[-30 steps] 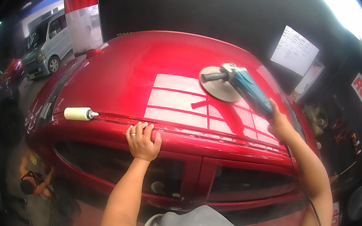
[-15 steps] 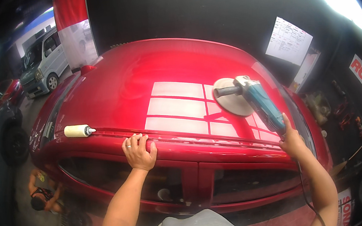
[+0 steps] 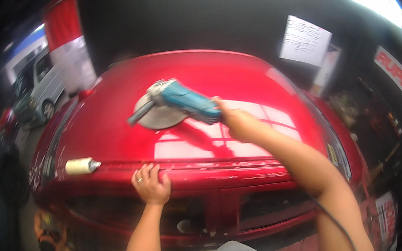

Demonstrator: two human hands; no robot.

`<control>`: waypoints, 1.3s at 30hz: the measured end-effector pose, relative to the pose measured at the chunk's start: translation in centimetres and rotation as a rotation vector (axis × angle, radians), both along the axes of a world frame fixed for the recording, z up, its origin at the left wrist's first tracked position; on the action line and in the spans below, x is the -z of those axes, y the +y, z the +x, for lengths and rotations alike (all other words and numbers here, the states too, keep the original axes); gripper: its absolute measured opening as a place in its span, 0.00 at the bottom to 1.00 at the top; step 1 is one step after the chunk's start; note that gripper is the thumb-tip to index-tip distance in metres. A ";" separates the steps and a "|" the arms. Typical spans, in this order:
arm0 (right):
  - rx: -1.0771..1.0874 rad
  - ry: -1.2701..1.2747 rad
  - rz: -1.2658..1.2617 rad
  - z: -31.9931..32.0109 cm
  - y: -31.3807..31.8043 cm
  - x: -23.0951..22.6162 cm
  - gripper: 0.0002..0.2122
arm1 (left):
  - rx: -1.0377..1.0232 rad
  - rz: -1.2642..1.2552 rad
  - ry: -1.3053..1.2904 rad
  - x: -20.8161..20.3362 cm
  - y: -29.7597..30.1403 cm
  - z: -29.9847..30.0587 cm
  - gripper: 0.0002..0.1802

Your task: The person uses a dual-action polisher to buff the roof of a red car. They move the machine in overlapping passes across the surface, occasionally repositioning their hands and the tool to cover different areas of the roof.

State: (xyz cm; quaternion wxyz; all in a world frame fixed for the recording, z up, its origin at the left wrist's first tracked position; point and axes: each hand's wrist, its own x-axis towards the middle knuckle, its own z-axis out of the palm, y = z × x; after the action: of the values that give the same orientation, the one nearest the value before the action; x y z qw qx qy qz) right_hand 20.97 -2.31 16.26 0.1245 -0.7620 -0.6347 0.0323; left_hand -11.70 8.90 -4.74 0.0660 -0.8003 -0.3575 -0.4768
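Note:
My right hand [image 3: 237, 121] is wrapped round the rear body of a teal polisher [image 3: 188, 99], my arm reaching out over the roof. The tool's round pale pad [image 3: 162, 117] rests against the glossy red car roof [image 3: 117, 100], and its dark side handle sticks out toward the near left with no hand on it. My left hand [image 3: 151, 184] lies on the roof's near edge, fingers spread, a ring on one of them. Left of that hand a cream bottle [image 3: 80, 166] with a pointed nozzle lies on its side along the roof edge.
A dark power cord [image 3: 333, 217] hangs beside my right arm. At the lower left a person [image 3: 48, 233] crouches by the car. A grey van [image 3: 38, 87] and a red and white curtain [image 3: 68, 41] are at the far left. White paper [image 3: 305, 40] hangs on the dark wall.
My right hand has carried the polisher leftward across the roof, from the right end to left of the middle. My left hand keeps its place on the edge. The view has shifted slightly.

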 end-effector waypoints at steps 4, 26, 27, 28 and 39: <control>0.027 -0.024 0.024 -3.1 5.4 -0.1 0.47 | 0.003 -0.014 0.030 0.3 0.4 -1.0 0.21; 0.921 0.134 -0.038 20.4 -21.8 2.6 0.52 | -0.021 0.006 0.078 0.0 0.6 -0.3 0.21; 0.916 0.142 -0.028 20.6 -22.6 2.6 0.53 | -0.022 -0.008 0.083 0.1 0.6 -0.4 0.21; 0.916 0.132 -0.038 20.6 -23.1 2.9 0.53 | -0.024 -0.023 0.088 0.2 0.6 -0.5 0.21; 0.553 0.040 0.132 12.0 -19.0 2.3 0.52 | -0.022 -0.036 0.079 0.6 0.5 -0.5 0.21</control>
State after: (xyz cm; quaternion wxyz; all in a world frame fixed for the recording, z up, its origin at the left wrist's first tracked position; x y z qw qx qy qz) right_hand 32.92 -21.29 14.00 0.1907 -0.8956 -0.4009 -0.0292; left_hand -12.23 9.42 -5.33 0.0710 -0.8155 -0.3720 -0.4377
